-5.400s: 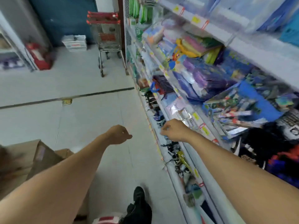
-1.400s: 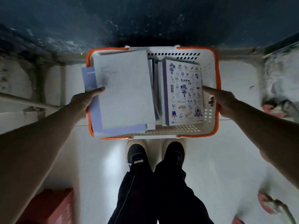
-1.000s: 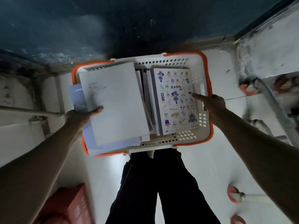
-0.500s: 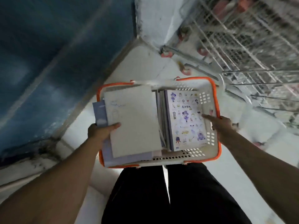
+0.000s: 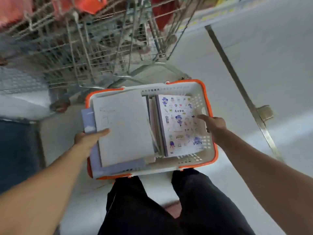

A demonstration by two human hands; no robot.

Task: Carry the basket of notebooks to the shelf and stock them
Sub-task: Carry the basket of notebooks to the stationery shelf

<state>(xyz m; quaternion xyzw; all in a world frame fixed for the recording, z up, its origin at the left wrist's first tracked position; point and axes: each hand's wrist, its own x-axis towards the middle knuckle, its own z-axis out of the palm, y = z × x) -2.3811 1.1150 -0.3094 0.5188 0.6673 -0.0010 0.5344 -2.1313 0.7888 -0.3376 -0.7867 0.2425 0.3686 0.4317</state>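
While hands (image 5: pixel 88 141) grip basket (image 5: pixel 198 89) — notebook (image 5: pixel 181 124) reads 魔法学院.

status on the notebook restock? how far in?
Done: the basket is off the floor, carried at waist height. In hand: the left hand grips its left rim with the thumb on the plain grey notebook; the right hand grips the right rim, thumb on the cartoon-cover notebook. Shopping carts stand just ahead. Left: reaching the shelf and stocking; every notebook is still in the basket.

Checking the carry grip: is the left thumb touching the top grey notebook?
Touching. The head view shows the left hand gripping the basket side, its thumb lying flat on the grey notebook cover, no gap.
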